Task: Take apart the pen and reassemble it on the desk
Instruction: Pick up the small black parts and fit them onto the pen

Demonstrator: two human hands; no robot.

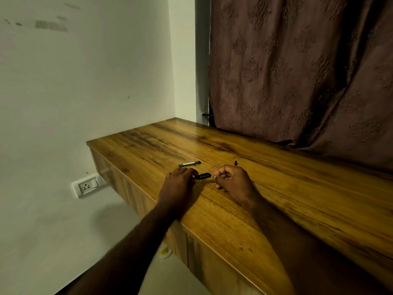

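Note:
My left hand (180, 184) grips a short black pen piece (202, 176) low over the wooden desk (276, 188). My right hand (231, 179) pinches a small pale part (212, 176) at that piece's right end; what it is cannot be made out. A long dark pen barrel with a pale label (190, 164) lies on the desk just beyond my left hand. A tiny black pen part (235, 163) stands on the desk beyond my right hand.
A brown patterned curtain (297, 71) hangs along the desk's far edge. A white wall (74, 81) with a socket (87, 186) lies to the left. The desk's left and near edges drop to a pale floor, where a small white object (164, 251) sits.

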